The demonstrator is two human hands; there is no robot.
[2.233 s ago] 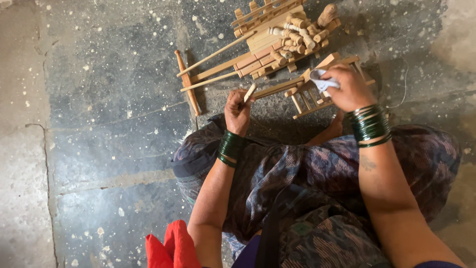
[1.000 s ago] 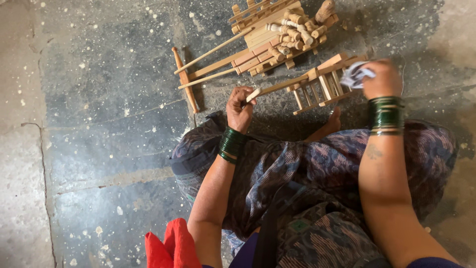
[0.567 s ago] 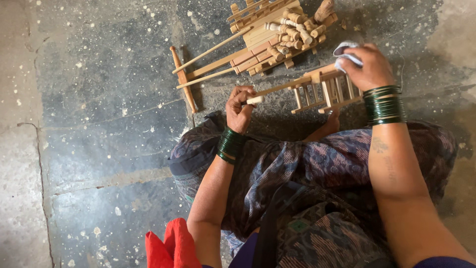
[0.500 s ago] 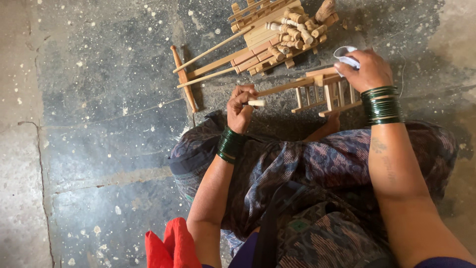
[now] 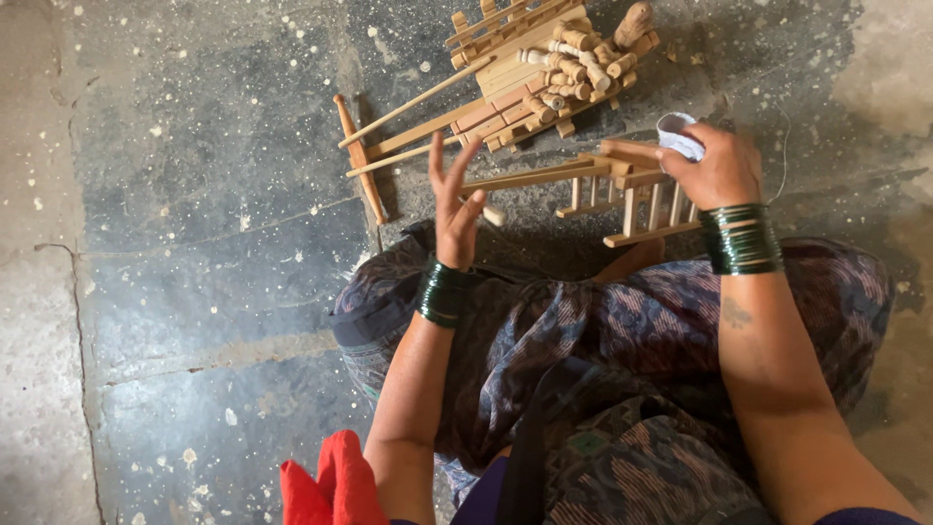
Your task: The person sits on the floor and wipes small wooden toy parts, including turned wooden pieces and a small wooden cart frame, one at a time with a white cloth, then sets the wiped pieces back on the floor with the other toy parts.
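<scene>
Two hands work over a grey stone floor (image 5: 194, 243) speckled with pale flecks. Far left, a red cloth (image 5: 326, 486) shows at the bottom edge. Further right lies a finished wooden cart (image 5: 486, 87), its long shafts ending in a crossbar, its bed piled with small turned pegs (image 5: 583, 53). The left hand (image 5: 455, 199) is open, fingers spread and raised, holding nothing, just beside the tip of the frame (image 5: 607, 185). That frame is pale, unfinished wood: slim rails joined by short upright slats, with a long pole pointing left, held above the lap. The right hand (image 5: 714, 170) is closed around its far end, with a white rag (image 5: 677, 134) pinched against it.
</scene>
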